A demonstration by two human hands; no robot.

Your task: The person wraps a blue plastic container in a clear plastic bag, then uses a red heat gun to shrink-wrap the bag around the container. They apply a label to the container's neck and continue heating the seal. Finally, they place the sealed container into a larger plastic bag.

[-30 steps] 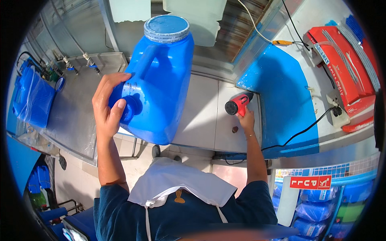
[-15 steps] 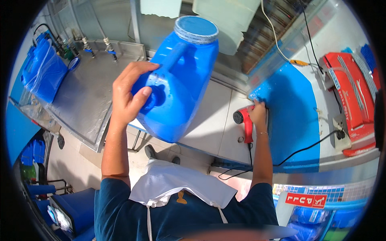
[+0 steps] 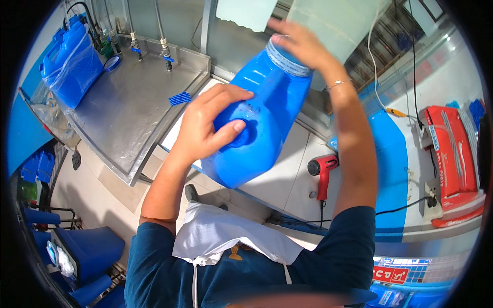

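A big blue plastic jug tilts in front of me, its wide lid ringed by a pale printed band. My left hand grips the jug's left shoulder, thumb beside the small round blue cap. Across the top of the wide lid lies my right hand, fingers stretched out flat and slightly blurred. A red hair dryer with a black nozzle rests on the white tiled counter, below my right forearm.
On the left, a steel sink counter has valve taps, a blue ring-shaped piece and a bagged blue jug. A blue ribbed strip lies by its edge. Rightward are a black cord, power socket and red packet.
My right hand has left the hair dryer and moved up onto the jug's lid. My left hand still holds the jug. The whole view has shifted, with the jug now further right.
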